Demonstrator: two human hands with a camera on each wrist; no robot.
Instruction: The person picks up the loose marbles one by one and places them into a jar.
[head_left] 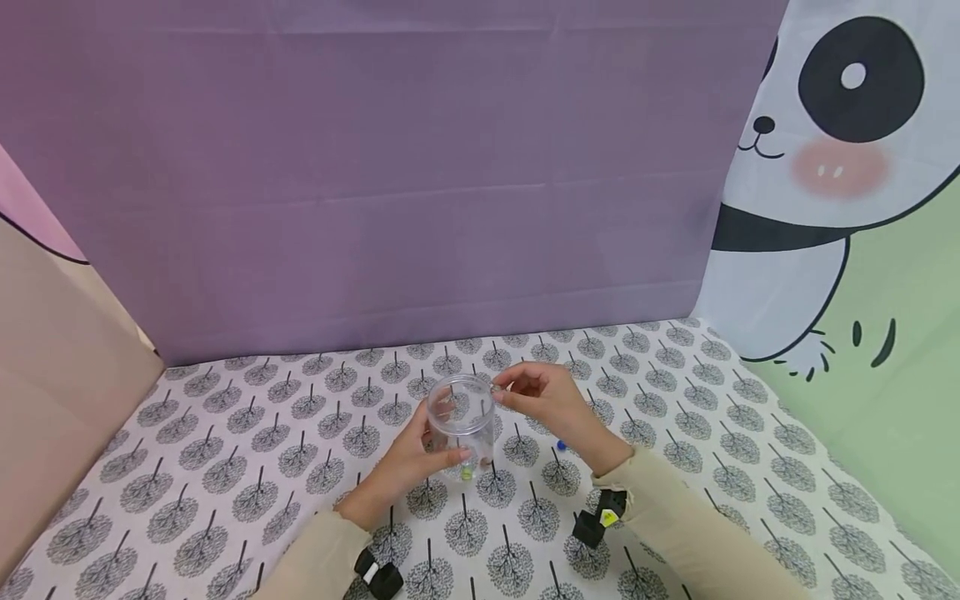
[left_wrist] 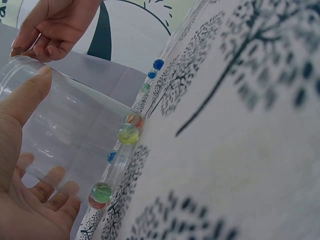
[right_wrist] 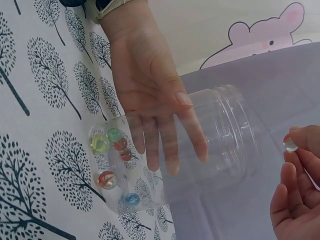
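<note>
A clear plastic jar [head_left: 480, 428] stands upright and lidless on the cloth. My left hand [head_left: 411, 460] holds it from the left, thumb across the near side and fingers round the far side. Inside, at the bottom, lie several glass marbles, among them a yellow one [left_wrist: 128, 134], a green one [left_wrist: 102, 192] and a blue one [right_wrist: 132, 198]. Beside the jar's rim, my right hand [head_left: 553, 405] pinches a clear marble with an orange-red streak [right_wrist: 290, 144] between thumb and index finger.
On the cloth [head_left: 247, 500], right of the jar and partly under my right forearm, a blue marble [head_left: 562, 445] lies loose. The left wrist view shows a second blue marble [left_wrist: 151, 75] and a pale green marble [left_wrist: 145, 88] near it. A purple curtain [head_left: 420, 183] hangs behind.
</note>
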